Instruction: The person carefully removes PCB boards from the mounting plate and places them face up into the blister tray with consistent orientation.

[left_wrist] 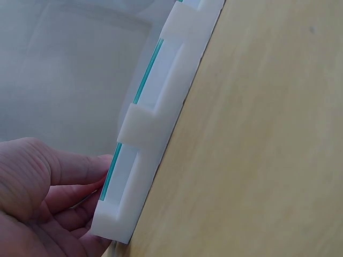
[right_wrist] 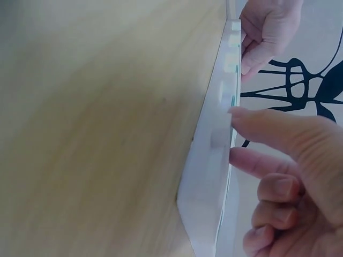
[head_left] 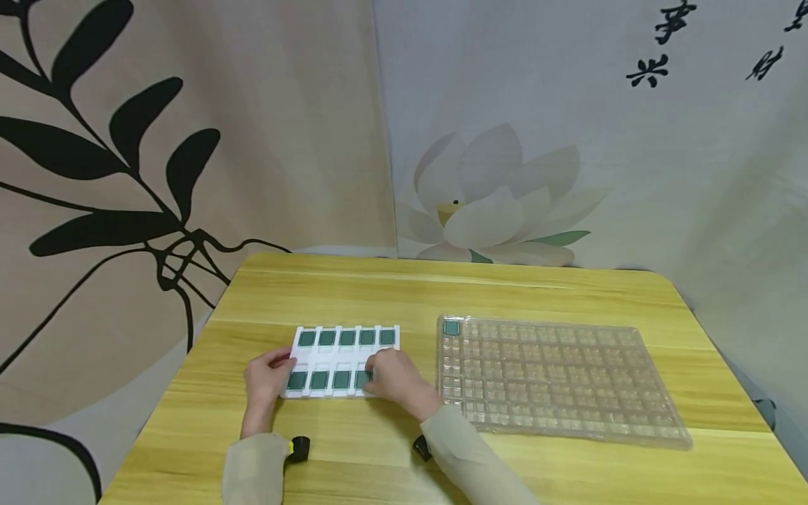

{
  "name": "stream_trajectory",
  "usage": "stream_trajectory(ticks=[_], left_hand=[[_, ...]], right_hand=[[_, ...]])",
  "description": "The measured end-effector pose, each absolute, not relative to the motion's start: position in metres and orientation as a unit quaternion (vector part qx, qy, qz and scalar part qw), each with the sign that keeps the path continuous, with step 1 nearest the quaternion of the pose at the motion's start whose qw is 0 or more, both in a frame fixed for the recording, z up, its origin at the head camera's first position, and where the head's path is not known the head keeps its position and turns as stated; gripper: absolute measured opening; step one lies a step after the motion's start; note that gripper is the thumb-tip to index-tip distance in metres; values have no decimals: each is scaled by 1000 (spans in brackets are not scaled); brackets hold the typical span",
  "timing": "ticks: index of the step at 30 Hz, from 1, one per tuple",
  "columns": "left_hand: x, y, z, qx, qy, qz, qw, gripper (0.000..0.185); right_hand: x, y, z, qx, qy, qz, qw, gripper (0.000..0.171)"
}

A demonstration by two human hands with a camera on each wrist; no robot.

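Note:
A white tray (head_left: 325, 358) lies on the table, with two rows of thin dark green square plates (head_left: 347, 337) in its slots. My left hand (head_left: 268, 382) grips the tray's left edge; in the left wrist view its thumb (left_wrist: 86, 169) lies against the corner beside a plate's teal edge. Over the front right part of the tray, my right hand (head_left: 400, 380) has thumb and index finger at a green square plate (head_left: 362, 379). In the right wrist view, that thumb (right_wrist: 268, 126) and index finger pinch across the slot, other fingers curled. The front right slot is hidden.
On the right lies a large clear plastic tray (head_left: 562, 375) with many small pockets. One green square (head_left: 451, 327) sits in its far left corner pocket. The wooden table (head_left: 353, 456) ends in front of a printed curtain (head_left: 303, 126).

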State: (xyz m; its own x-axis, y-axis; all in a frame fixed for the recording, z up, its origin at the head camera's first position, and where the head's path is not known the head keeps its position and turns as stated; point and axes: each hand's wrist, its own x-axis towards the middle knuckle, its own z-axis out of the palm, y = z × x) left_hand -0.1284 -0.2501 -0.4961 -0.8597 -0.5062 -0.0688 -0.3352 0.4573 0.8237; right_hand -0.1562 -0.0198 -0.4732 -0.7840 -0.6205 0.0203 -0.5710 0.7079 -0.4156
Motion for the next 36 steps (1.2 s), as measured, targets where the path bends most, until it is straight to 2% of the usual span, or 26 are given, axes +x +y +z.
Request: stream_trajectory(ticks=[28,36], left_hand=[[-128,-249,-496,243,-854,-450,98,28],[-128,-250,-494,245,-851,-455,94,29]], right_hand=[[-157,-18,-469,-336,916,-213,55,21],[-158,-13,-462,-328,917,-216,64,26]])
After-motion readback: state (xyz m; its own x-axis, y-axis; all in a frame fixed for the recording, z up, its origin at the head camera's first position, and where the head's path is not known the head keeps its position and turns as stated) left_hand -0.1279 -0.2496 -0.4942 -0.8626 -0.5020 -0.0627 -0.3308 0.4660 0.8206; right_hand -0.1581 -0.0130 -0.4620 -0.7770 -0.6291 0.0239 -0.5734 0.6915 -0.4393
